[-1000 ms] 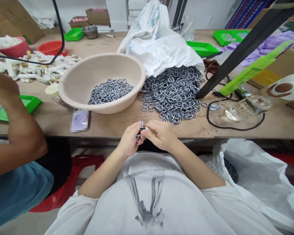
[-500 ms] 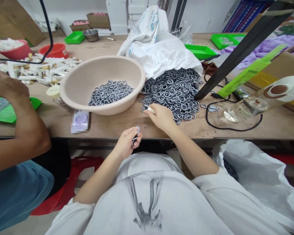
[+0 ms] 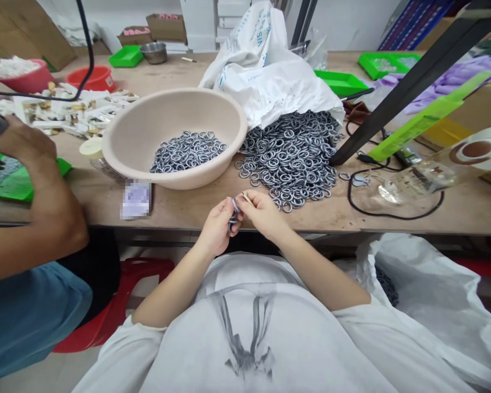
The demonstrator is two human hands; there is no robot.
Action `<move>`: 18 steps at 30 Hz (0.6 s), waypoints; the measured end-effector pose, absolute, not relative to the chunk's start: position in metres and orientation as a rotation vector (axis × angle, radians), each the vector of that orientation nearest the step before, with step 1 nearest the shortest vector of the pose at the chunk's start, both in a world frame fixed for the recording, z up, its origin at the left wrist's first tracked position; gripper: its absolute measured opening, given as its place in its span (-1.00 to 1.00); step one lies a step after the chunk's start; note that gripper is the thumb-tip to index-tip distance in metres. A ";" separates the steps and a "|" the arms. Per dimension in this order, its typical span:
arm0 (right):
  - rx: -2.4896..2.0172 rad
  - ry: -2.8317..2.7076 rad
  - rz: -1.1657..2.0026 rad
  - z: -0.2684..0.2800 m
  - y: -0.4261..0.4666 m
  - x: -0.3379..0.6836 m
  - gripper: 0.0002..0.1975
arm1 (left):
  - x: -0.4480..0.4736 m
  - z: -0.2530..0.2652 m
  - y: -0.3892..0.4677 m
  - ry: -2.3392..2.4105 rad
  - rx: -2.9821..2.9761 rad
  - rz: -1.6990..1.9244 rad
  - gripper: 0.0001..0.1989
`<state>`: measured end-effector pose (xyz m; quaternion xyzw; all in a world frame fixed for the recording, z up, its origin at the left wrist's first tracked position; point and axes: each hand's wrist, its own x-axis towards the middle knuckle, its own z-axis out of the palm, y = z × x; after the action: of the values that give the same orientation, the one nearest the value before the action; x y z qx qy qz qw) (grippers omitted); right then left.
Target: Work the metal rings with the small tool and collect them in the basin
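Note:
Grey rings (image 3: 232, 218) are pinched in my left hand (image 3: 217, 226), just over the table's front edge. My right hand (image 3: 264, 215) meets it there, closed on a thin pale tool (image 3: 246, 197) whose tip shows between the fingers; its kind I cannot make out. The fingertips of both hands are close around one ring. Beyond them a heap of grey rings (image 3: 294, 158) spills from a white sack (image 3: 282, 82). To the left of the heap stands a beige basin (image 3: 123, 147) with more grey rings (image 3: 188, 152) in its bottom.
A dark metal post (image 3: 384, 103) slants up right of the heap, beside a black cable (image 3: 349, 202) and a clear-and-white device (image 3: 433, 172). At left, a co-worker's arm (image 3: 53, 207) is above a green tray (image 3: 14, 185). An open white sack (image 3: 425, 284) stands below the table.
My right hand has come back from the edge of the ring heap to my left hand, the pale tool still in it. My left hand has risen slightly to the right.

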<state>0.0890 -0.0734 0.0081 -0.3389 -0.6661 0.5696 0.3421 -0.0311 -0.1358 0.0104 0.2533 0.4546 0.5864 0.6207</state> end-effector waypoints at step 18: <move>-0.833 -1.794 1.122 0.013 -0.078 0.101 -0.62 | -0.019 0.020 -0.147 0.995 0.566 1.363 -0.49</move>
<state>0.1012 -0.0784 0.0129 -0.3324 -0.7157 0.4478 0.4204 -0.0185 -0.1465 0.0203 0.2471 0.4345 0.5950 0.6294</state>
